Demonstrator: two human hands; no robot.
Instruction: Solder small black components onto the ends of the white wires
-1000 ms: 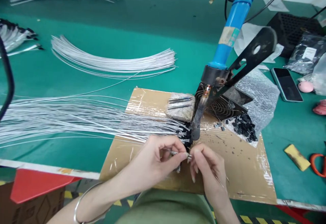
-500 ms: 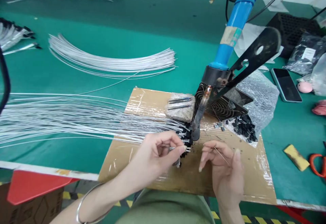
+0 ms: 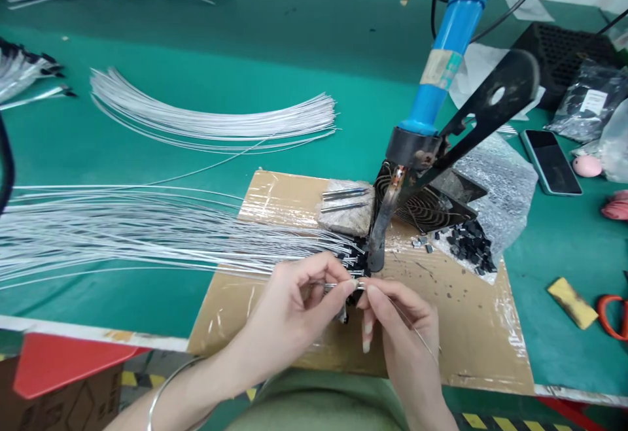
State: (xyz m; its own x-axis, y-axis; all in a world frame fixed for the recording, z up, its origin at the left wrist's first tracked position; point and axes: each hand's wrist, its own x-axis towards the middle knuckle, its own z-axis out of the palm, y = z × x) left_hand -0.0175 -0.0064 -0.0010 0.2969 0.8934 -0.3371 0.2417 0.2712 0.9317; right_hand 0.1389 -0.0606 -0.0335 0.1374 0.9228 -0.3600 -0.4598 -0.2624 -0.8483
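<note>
My left hand (image 3: 304, 307) pinches a thin white wire near its right end, thumb against forefinger. The bare tip (image 3: 362, 285) pokes out between my two hands. My right hand (image 3: 405, 326) closes thumb and forefinger on that tip, and a thin metal strand (image 3: 422, 338) runs across its palm. Many white wires (image 3: 171, 228) lie side by side behind my left hand, their right ends in small black pieces (image 3: 360, 258). Just above the fingertips is the dark tip of a blue-handled soldering iron (image 3: 432, 91) clamped in a metal bracket.
A cardboard sheet (image 3: 466, 326) lies under my hands. On it are a grey block (image 3: 346, 218) with metal rods, a black fan (image 3: 422, 205) and loose black parts (image 3: 473, 248). A phone (image 3: 552, 163), yellow sponge (image 3: 572, 302) and orange-handled scissors (image 3: 611, 316) sit right; another wire bundle (image 3: 220, 123) lies behind.
My right hand has moved left and closed its thumb and forefinger at the wire tip; before, it was apart with fingers loosely spread. My left hand has kept its pinch.
</note>
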